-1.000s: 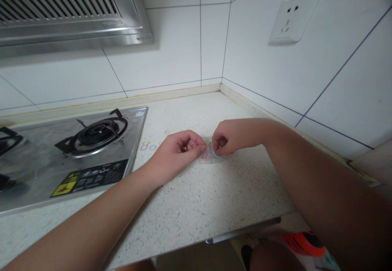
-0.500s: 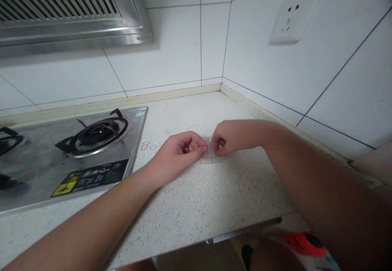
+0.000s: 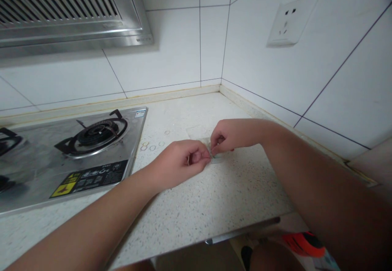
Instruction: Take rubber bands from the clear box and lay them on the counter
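**A:** Head view: we see the left hand [image 3: 183, 161] and right hand [image 3: 228, 137] curled tight, fingertips meeting over a small clear packet [image 3: 219, 159] that lies flat on the tabletop [image 3: 214, 197].

**B:** Both pinch it, we'd say, the right from behind and the left from the near side. We can't tell its long axis; it's mostly hidden.

**A:** Small rings [image 3: 152, 147] lie loose to the left, by the gas stove [image 3: 92, 148]. Nothing stands between.

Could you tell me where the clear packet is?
The packet lies mid-view on the countertop right of the stove, pinched by left hand and right hand.
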Demonstrator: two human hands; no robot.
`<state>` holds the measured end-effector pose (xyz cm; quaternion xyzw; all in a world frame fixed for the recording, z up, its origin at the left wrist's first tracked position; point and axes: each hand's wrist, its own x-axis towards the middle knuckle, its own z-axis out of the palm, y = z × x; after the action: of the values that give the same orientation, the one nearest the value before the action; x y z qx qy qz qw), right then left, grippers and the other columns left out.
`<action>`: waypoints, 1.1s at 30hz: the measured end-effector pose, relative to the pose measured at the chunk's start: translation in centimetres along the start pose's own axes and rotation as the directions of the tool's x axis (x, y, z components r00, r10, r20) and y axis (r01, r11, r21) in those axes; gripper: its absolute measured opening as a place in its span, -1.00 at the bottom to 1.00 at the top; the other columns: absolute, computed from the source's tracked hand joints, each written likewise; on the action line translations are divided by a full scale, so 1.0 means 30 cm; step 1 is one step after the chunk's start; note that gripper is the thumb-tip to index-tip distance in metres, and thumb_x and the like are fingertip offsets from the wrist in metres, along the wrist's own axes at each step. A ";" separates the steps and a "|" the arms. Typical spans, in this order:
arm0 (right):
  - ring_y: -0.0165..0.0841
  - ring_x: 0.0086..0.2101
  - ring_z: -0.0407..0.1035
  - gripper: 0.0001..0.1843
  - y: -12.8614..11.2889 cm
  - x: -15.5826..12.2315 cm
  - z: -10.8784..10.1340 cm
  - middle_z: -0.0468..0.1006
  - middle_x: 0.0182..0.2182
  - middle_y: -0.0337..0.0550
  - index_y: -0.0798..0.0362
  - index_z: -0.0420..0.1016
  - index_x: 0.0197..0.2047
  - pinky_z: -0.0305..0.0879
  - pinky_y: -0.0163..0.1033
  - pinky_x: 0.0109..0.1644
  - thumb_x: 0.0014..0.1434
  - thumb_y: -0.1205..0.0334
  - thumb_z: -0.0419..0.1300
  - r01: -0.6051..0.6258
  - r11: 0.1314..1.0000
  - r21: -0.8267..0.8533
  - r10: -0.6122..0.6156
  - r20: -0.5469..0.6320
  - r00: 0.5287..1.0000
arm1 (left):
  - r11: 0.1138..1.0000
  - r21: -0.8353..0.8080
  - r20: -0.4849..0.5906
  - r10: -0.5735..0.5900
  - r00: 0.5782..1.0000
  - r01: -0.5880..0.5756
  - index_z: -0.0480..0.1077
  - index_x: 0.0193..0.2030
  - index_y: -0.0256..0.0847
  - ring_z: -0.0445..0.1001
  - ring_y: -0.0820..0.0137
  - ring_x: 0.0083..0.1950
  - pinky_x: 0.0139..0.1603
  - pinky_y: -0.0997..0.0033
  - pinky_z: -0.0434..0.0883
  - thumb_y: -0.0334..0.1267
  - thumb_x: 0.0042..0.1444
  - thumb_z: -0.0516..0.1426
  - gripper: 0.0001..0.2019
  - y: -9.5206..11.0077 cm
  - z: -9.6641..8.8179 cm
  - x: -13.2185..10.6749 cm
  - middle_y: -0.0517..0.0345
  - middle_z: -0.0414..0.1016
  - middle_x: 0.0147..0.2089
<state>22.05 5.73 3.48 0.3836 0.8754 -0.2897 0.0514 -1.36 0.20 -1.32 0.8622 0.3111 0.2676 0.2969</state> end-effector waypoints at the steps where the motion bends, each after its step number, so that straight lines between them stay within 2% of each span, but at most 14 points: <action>1: -0.42 -0.51 0.31 -0.70 0.002 -0.001 -0.001 0.48 -0.56 -0.26 0.07 0.67 -0.29 0.14 -0.28 -0.43 0.24 0.01 0.26 0.011 1.000 0.010 -0.011 -0.015 1.000 | 0.993 0.102 0.029 0.055 0.998 -0.057 0.51 -0.17 -0.20 0.35 0.46 -0.39 -0.34 0.45 0.26 -0.27 0.29 0.14 -0.88 0.001 -0.008 -0.002 0.22 0.42 -0.40; 4: -0.45 -0.54 0.20 -0.71 0.012 -0.001 0.000 0.40 -0.57 -0.30 0.08 0.66 -0.28 0.07 -0.29 -0.45 0.23 0.02 0.27 0.047 0.999 0.027 -0.044 -0.110 0.993 | 0.899 0.366 0.154 0.197 0.968 -0.241 0.51 -0.09 -0.18 0.47 0.38 -0.26 -0.20 0.38 0.32 -0.23 0.37 0.07 -0.80 0.003 -0.047 -0.005 0.10 0.55 -0.27; 6: -0.47 -0.55 0.14 -0.72 0.019 0.002 0.001 0.33 -0.59 -0.33 0.09 0.65 -0.27 0.02 -0.29 -0.46 0.22 0.04 0.28 0.063 0.997 0.048 -0.052 -0.198 0.979 | 0.827 0.485 0.193 0.216 0.957 -0.285 0.52 -0.08 -0.17 0.49 0.32 -0.21 -0.19 0.34 0.31 -0.19 0.40 0.03 -0.76 -0.004 -0.086 -0.009 0.05 0.57 -0.21; 9: -0.47 -0.55 0.11 -0.72 0.028 0.009 0.005 0.28 -0.60 -0.35 0.11 0.63 -0.27 -0.02 -0.28 -0.46 0.21 0.05 0.27 0.069 0.994 0.086 -0.041 -0.294 0.955 | 0.801 0.567 0.117 0.152 0.981 -0.192 0.54 -0.05 -0.15 0.49 0.29 -0.19 -0.16 0.33 0.32 -0.12 0.38 0.07 -0.75 -0.037 -0.147 -0.015 0.02 0.57 -0.17; 11: -0.47 -0.55 0.11 -0.73 0.034 0.014 0.007 0.29 -0.60 -0.35 0.11 0.62 -0.27 -0.01 -0.28 -0.44 0.21 0.05 0.27 0.067 0.993 0.094 -0.032 -0.330 0.943 | 0.795 0.601 0.038 0.073 0.997 -0.081 0.53 0.02 -0.14 0.51 0.24 -0.09 -0.07 0.30 0.37 -0.02 0.36 0.10 -0.69 -0.074 -0.180 -0.020 -0.02 0.58 -0.05; 13: -0.46 -0.54 0.12 -0.73 0.040 0.019 0.010 0.29 -0.59 -0.34 0.11 0.62 -0.27 -0.01 -0.27 -0.43 0.19 0.06 0.26 0.063 0.994 0.088 -0.028 -0.351 0.936 | 0.743 0.669 0.000 -0.033 0.999 0.024 0.49 0.15 -0.15 0.51 0.16 0.03 0.02 0.22 0.41 0.07 0.36 0.07 -0.57 -0.119 -0.199 -0.024 -0.08 0.55 0.08; 16: -0.45 -0.54 0.13 -0.73 0.051 0.027 0.014 0.30 -0.58 -0.33 0.11 0.63 -0.27 0.00 -0.26 -0.41 0.19 0.07 0.26 0.063 0.995 0.075 -0.032 -0.361 0.932 | 0.650 0.753 -0.022 -0.128 0.991 0.101 0.37 0.33 -0.16 0.44 0.06 0.23 0.17 0.09 0.42 0.10 0.39 0.01 -0.47 -0.181 -0.205 -0.023 -0.10 0.48 0.25; 19: -0.45 -0.53 0.13 -0.73 0.061 0.031 0.015 0.31 -0.57 -0.31 0.11 0.64 -0.25 0.01 -0.25 -0.40 0.20 0.07 0.25 0.070 0.995 0.073 -0.039 -0.367 0.930 | 0.605 0.793 0.020 -0.139 0.990 0.069 0.36 0.36 -0.15 0.40 0.06 0.28 0.25 0.04 0.39 0.03 0.45 -0.07 -0.49 -0.225 -0.202 -0.015 -0.06 0.47 0.29; 23: -0.44 -0.53 0.14 -0.74 0.059 0.029 0.013 0.33 -0.56 -0.30 0.11 0.64 -0.25 0.03 -0.25 -0.39 0.21 0.09 0.24 0.069 0.996 0.064 -0.041 -0.369 0.928 | 0.616 0.787 0.100 -0.148 0.984 0.013 0.47 0.26 -0.09 0.44 0.14 0.27 0.32 0.10 0.34 -0.04 0.47 -0.11 -0.54 -0.249 -0.206 0.000 0.02 0.52 0.27; 28: -0.44 -0.54 0.14 -0.75 0.047 0.025 0.013 0.33 -0.58 -0.30 0.11 0.64 -0.27 0.04 -0.24 -0.38 0.20 0.11 0.24 0.025 0.998 0.050 -0.006 -0.363 0.932 | 0.631 0.773 0.059 -0.174 0.983 0.065 0.54 0.18 0.00 0.49 0.17 0.21 0.23 0.16 0.41 -0.06 0.43 -0.07 -0.59 -0.237 -0.216 0.003 0.07 0.59 0.18; 33: -0.44 -0.53 0.15 -0.75 0.053 0.027 0.012 0.35 -0.57 -0.30 0.10 0.64 -0.27 0.04 -0.24 -0.37 0.22 0.10 0.23 0.021 0.999 0.035 -0.007 -0.363 0.932 | 0.607 0.790 0.050 -0.200 0.978 0.084 0.55 0.15 -0.01 0.52 0.17 0.16 0.10 0.23 0.45 -0.10 0.42 -0.05 -0.60 -0.225 -0.218 0.002 0.05 0.60 0.14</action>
<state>22.56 6.91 2.19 0.4251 0.8668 -0.2312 -0.1204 -8.10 6.76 -1.44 0.8934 0.4435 0.0226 -0.0684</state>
